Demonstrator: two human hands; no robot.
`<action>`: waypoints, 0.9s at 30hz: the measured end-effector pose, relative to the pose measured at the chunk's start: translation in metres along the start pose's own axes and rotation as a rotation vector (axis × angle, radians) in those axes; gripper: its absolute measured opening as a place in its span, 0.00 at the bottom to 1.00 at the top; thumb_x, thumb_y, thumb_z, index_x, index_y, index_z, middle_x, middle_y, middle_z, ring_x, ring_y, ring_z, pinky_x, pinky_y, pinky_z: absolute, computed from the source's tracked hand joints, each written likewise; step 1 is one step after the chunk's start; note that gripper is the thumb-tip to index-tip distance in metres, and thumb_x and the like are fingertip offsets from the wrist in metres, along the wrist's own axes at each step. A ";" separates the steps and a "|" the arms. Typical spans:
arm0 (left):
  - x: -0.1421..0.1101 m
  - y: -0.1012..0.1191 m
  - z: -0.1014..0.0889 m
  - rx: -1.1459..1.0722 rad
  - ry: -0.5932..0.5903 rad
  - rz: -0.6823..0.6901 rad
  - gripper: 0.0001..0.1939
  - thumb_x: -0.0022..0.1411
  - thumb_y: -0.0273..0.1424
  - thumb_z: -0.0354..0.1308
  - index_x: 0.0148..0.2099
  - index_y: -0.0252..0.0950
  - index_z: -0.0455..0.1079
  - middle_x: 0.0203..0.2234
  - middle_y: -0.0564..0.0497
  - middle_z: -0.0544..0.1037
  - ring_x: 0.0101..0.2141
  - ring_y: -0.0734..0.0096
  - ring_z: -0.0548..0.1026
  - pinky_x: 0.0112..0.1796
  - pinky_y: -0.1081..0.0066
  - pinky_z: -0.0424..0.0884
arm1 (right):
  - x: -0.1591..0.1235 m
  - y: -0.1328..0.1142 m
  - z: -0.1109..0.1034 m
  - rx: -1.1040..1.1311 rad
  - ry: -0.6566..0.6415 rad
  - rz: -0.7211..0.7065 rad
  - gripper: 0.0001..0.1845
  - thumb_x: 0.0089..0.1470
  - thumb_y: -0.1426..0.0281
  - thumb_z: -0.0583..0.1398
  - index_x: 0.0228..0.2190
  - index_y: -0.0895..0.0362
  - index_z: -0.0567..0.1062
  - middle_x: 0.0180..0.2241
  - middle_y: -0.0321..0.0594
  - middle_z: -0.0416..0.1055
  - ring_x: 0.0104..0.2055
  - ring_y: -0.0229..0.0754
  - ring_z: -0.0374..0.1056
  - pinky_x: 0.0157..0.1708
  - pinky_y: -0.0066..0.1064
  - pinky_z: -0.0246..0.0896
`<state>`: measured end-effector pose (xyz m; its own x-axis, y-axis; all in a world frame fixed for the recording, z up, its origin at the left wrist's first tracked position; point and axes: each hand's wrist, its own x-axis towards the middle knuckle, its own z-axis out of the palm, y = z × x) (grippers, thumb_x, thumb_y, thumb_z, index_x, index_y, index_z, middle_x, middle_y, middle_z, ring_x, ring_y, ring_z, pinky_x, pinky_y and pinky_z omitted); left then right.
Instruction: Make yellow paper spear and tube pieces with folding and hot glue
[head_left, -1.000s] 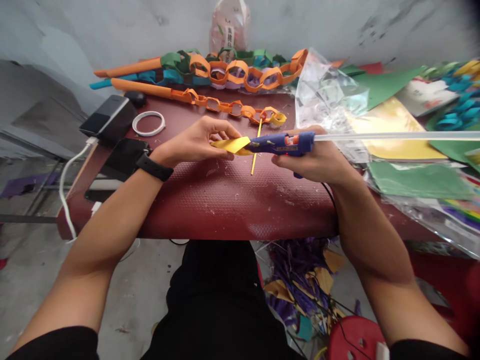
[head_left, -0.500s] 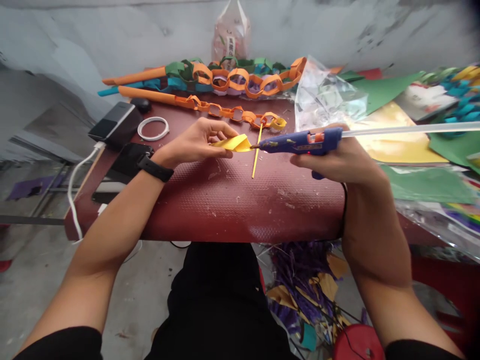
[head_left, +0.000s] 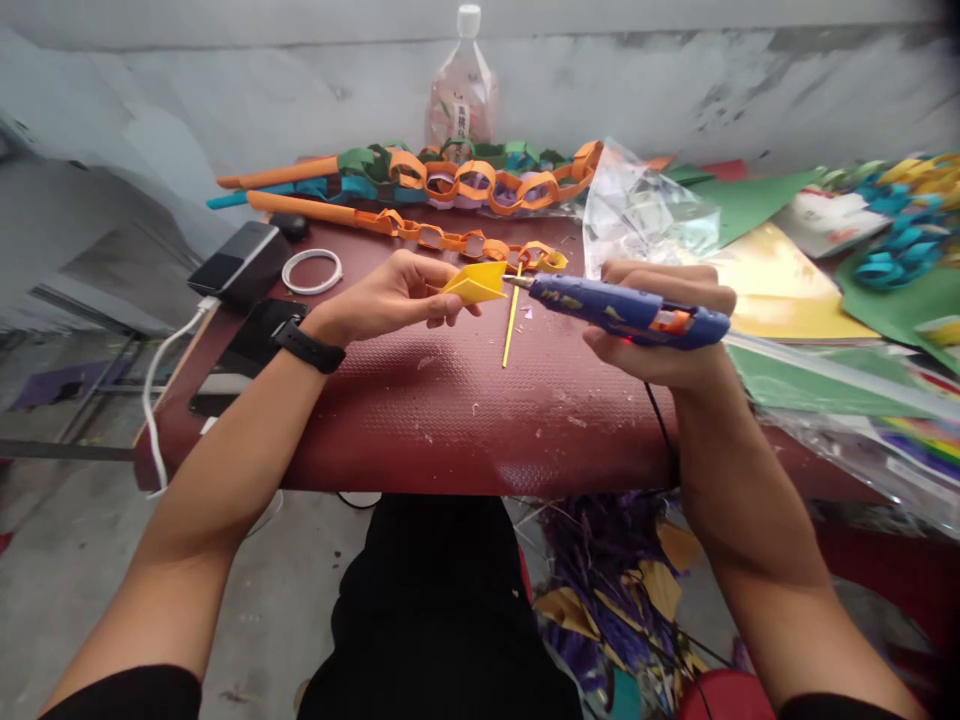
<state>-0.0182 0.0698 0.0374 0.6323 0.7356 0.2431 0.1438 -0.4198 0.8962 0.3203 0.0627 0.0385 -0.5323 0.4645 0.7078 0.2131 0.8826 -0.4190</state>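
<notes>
My left hand pinches a folded yellow paper strip above the dark red table. My right hand grips a blue hot glue gun with an orange trigger. Its nozzle points left and sits just beside the right end of the yellow paper. A clear glue stick pokes out of the back of the gun to the right. A thin yellow stick lies on the table under the nozzle. A black watch is on my left wrist.
Paper chains in orange, green and blue lie along the far edge, with a plastic bottle behind. A power bank, white cable coil and phone sit at the left. Coloured paper sheets in plastic cover the right. Paper scraps litter the floor.
The glue gun has pulled back to the right off the yellow paper and tilted, its rear now dipping. My left hand lifted the paper slightly. The view shifted down a little.
</notes>
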 end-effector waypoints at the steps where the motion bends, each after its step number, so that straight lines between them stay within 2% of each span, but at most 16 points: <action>1: 0.000 0.000 0.000 0.000 -0.011 0.002 0.25 0.70 0.53 0.73 0.48 0.34 0.87 0.33 0.45 0.86 0.29 0.76 0.78 0.30 0.77 0.73 | 0.003 -0.003 0.002 0.031 0.024 -0.051 0.15 0.54 0.69 0.73 0.27 0.48 0.71 0.27 0.34 0.69 0.25 0.41 0.63 0.24 0.41 0.61; 3: 0.000 0.000 0.000 -0.006 -0.025 0.006 0.24 0.68 0.52 0.75 0.48 0.35 0.88 0.32 0.46 0.86 0.29 0.75 0.78 0.31 0.76 0.74 | 0.007 -0.008 0.005 0.077 0.046 -0.131 0.17 0.51 0.73 0.72 0.28 0.49 0.69 0.27 0.31 0.67 0.24 0.38 0.59 0.23 0.37 0.56; 7: 0.000 0.000 0.000 -0.013 -0.048 0.010 0.24 0.65 0.52 0.78 0.45 0.35 0.88 0.30 0.47 0.84 0.29 0.74 0.77 0.31 0.75 0.74 | 0.008 -0.016 0.004 0.015 -0.053 -0.112 0.15 0.52 0.76 0.69 0.29 0.50 0.68 0.27 0.30 0.65 0.25 0.35 0.57 0.24 0.33 0.53; 10: 0.000 0.001 0.000 -0.007 -0.056 0.008 0.23 0.64 0.52 0.78 0.43 0.34 0.87 0.30 0.47 0.83 0.29 0.74 0.76 0.31 0.75 0.74 | 0.006 -0.019 0.004 -0.018 -0.100 -0.085 0.15 0.54 0.76 0.68 0.29 0.50 0.68 0.27 0.30 0.65 0.25 0.35 0.57 0.25 0.33 0.53; 14: -0.001 0.004 0.001 0.004 -0.057 0.006 0.23 0.64 0.51 0.78 0.42 0.34 0.86 0.30 0.48 0.83 0.30 0.74 0.76 0.33 0.75 0.74 | 0.004 -0.019 0.006 -0.021 -0.093 -0.077 0.16 0.57 0.75 0.68 0.28 0.50 0.67 0.26 0.30 0.65 0.25 0.35 0.57 0.26 0.34 0.53; 19: -0.001 0.007 0.001 0.024 -0.056 0.021 0.21 0.65 0.49 0.77 0.41 0.34 0.86 0.32 0.47 0.84 0.32 0.72 0.77 0.35 0.73 0.76 | 0.005 -0.016 0.008 -0.013 -0.090 -0.111 0.18 0.52 0.76 0.69 0.27 0.50 0.66 0.25 0.29 0.65 0.23 0.36 0.57 0.23 0.34 0.50; 27: -0.001 0.007 0.002 -0.016 -0.066 0.004 0.20 0.66 0.47 0.77 0.43 0.33 0.87 0.30 0.46 0.85 0.31 0.72 0.78 0.32 0.75 0.76 | 0.007 -0.020 0.005 -0.076 -0.081 -0.003 0.19 0.55 0.67 0.71 0.24 0.48 0.66 0.23 0.31 0.67 0.22 0.38 0.58 0.22 0.37 0.53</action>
<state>-0.0164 0.0653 0.0432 0.6816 0.6970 0.2227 0.1286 -0.4138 0.9012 0.3081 0.0479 0.0485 -0.5967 0.4576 0.6592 0.2717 0.8882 -0.3706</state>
